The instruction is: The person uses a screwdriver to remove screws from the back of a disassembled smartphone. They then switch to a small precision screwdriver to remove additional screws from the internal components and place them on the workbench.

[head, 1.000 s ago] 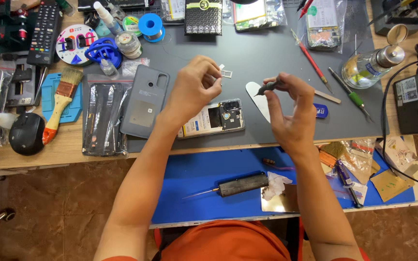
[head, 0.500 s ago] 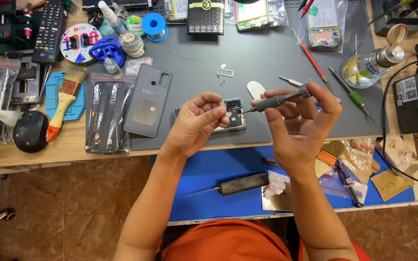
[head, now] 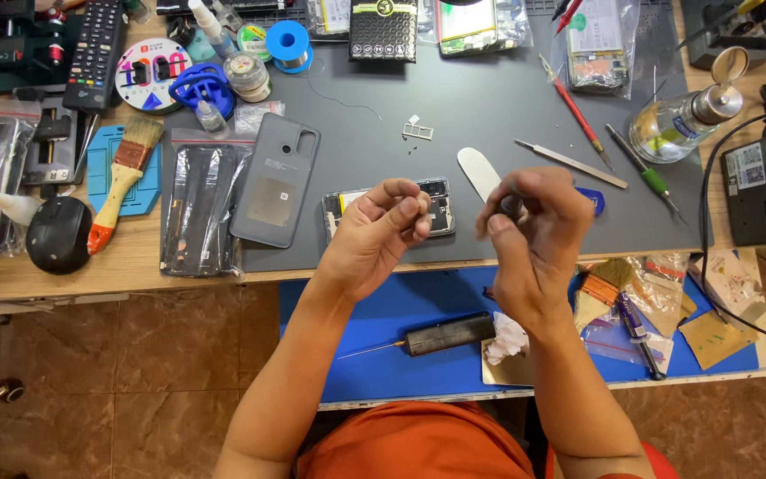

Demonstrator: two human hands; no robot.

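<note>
My left hand (head: 374, 238) hovers over an opened phone (head: 439, 202) on the grey mat (head: 472, 98). Its thumb and fingers are pinched together, and I cannot see anything tiny between them. My right hand (head: 535, 232) is closed around a dark screwdriver handle (head: 511, 207), seen almost end-on. The two hands are close together, just apart. A grey phone back cover (head: 275, 182) lies left of the phone. A small card tray (head: 417, 131) rests farther back on the mat.
A white spudger (head: 474, 170), tweezers (head: 569, 162), a red-handled tool (head: 574, 111) and a green screwdriver (head: 644, 173) lie to the right. A glass bottle (head: 684, 120) and black box (head: 764, 186) stand far right, a brush (head: 126, 173) left. A blue shelf (head: 383, 310) holds a black tool (head: 449, 334).
Both hands lifted off the phone and came closer together. The right hand turned the screwdriver from lying sideways to pointing end-on. The left hand's fingers stayed pinched.
</note>
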